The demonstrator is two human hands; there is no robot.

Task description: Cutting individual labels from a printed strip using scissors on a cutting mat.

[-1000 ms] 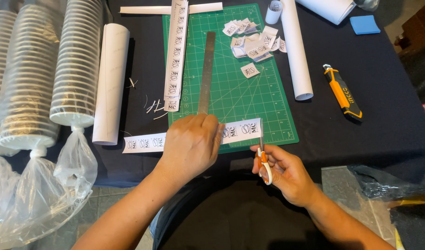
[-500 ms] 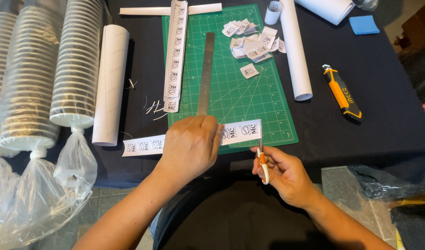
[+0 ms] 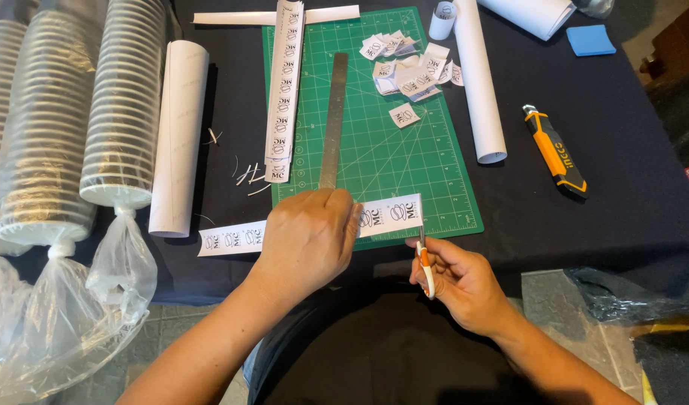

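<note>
Two hands share it: left hand point(image 3: 308, 238) pins the white printed paper strip point(image 3: 232, 238) (steadying it), right hand point(image 3: 458, 281) grips small orange-handled scissors point(image 3: 424, 264) beside its end.

Under the left hand point(image 3: 308, 238) lies a printed paper strip point(image 3: 389, 214), matt white and smooth. The scissors point(image 3: 424, 264) in the right hand point(image 3: 462, 283) have orange and white plastic handles with a slight gloss. Beyond the left hand, the steel ruler point(image 3: 334, 120) looks brushed and dull grey, resting on a green cutting mat point(image 3: 393, 161) with a matt, rubbery face. The worktop point(image 3: 622, 195) is covered in dark matt cloth. Far right of the right hand, the utility knife point(image 3: 554, 150) has an orange and black plastic body. Left of the left hand, thin clear plastic bags point(image 3: 97, 292) shine and wrinkle around stacked glossy cups point(image 3: 123, 105).
</note>
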